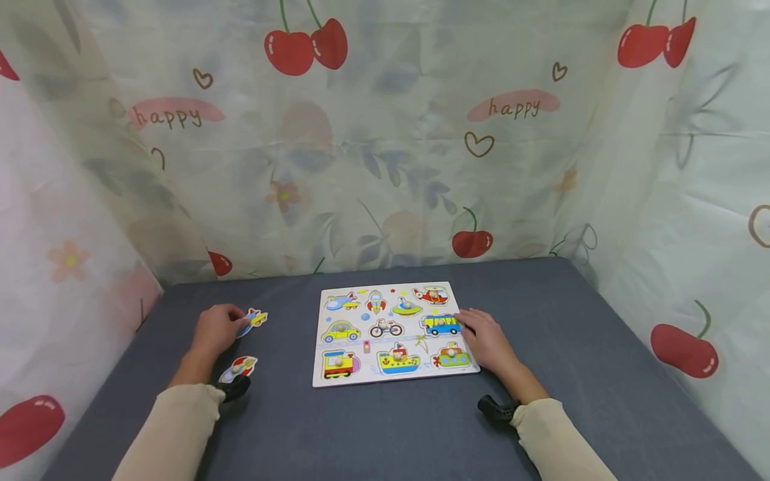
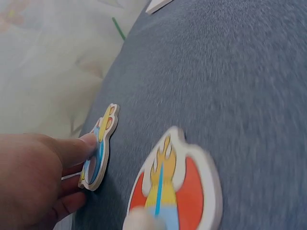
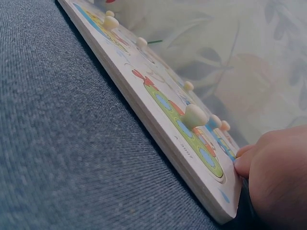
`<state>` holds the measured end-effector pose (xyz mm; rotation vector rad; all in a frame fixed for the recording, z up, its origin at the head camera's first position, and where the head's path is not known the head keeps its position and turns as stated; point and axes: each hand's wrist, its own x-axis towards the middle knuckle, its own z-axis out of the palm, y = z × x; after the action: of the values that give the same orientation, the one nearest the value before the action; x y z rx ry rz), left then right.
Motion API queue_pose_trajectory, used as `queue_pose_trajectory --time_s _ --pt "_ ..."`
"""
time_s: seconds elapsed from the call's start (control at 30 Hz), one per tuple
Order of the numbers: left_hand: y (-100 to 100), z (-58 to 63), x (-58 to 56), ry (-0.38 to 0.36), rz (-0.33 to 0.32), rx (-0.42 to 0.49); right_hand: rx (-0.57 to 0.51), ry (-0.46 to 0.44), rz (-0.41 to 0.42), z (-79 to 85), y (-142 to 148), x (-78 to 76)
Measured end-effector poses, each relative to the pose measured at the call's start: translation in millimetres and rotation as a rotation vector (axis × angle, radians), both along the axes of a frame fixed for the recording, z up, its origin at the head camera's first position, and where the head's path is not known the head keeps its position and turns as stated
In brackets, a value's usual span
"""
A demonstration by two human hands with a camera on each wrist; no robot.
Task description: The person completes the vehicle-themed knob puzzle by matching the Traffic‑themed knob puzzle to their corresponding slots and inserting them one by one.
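Observation:
My left hand (image 1: 218, 329) pinches a wooden airplane puzzle piece (image 1: 257, 319) between thumb and fingers. In the left wrist view the airplane's printed face shows, with the piece tipped up on its edge. Nearer to me, beside the left wrist, a rocket piece (image 2: 196, 191) with a round knob lies on the table. My right hand (image 1: 488, 342) rests at the right edge of the wooden puzzle board (image 1: 369, 374), its fingertips close to the bus piece (image 1: 442, 325). In the right wrist view the thumb side touches the board's edge near the knobbed submarine piece (image 3: 206, 148).
The board lies flat on a dark grey cloth-covered table (image 1: 361, 434). Several vehicle pictures fill it, among them a car (image 1: 340, 331), a train (image 1: 339, 365) and a ship (image 1: 399, 361). Printed curtains (image 1: 385, 187) hang behind the table and along both sides.

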<state>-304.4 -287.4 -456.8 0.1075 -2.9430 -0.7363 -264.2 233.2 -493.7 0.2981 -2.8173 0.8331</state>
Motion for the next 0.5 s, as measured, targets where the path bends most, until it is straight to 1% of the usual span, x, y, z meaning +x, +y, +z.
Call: queue_pose_trajectory --time_s 0.07,0.27,0.5 --pt "4 0.3 -4.0 -0.006 0.003 -0.003 0.001 0.003 0.002 -0.3 0 -0.2" --pt "21 1.3 -15.9 -0.026 0.038 -0.009 -0.003 0.0 0.002 -0.5 1 0.1" --pt "38 1.9 -23.7 -0.016 0.03 -0.001 0.008 -0.006 -0.012 -0.1 1 -0.2"
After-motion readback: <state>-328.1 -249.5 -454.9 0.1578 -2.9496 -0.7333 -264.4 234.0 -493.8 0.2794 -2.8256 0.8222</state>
